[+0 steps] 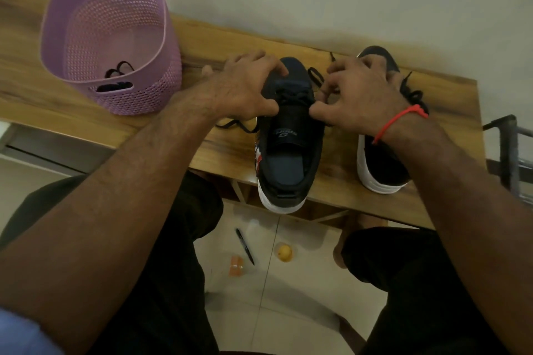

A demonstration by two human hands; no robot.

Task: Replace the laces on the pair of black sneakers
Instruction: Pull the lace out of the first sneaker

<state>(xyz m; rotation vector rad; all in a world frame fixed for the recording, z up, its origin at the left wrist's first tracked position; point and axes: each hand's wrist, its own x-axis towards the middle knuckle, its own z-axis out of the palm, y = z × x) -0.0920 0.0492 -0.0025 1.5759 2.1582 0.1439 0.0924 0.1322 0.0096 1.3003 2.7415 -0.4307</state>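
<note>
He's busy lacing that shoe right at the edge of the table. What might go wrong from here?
1. The near sneaker has its heel past the edge of the table; a hard tug by the left hand or right hand might tip it off.
2. The loose lace end lying on the table could snag or slip out.
3. The pen on the floor by his feet could be stepped on.

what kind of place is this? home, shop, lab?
Most likely a room in a home, not a workshop. A narrow wooden bench stands against a plain wall, a purple plastic basket sits on it, and the tiled floor has a pen and small odds and ends lying about.
</note>
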